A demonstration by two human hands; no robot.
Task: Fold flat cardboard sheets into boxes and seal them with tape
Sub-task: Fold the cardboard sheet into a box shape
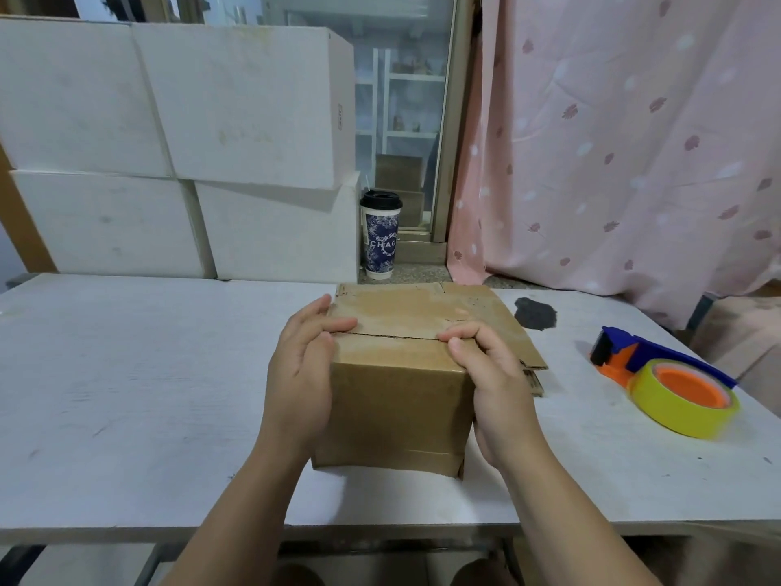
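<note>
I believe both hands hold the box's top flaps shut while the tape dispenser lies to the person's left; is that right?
Not quite: the head view shows the tape dispenser to the person's right. The left hand and right hand do hold the flaps of the box shut.

Head-worn wide-angle view, facing forward and down, close above cardboard box (397, 399) on table (126, 374)

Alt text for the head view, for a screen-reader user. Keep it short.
Two bare hands grip a brown cardboard box on a white table, left hand and right hand holding its top flaps closed. A tape dispenser with a yellow roll lies to the right; flat cardboard lies behind the box.
</note>
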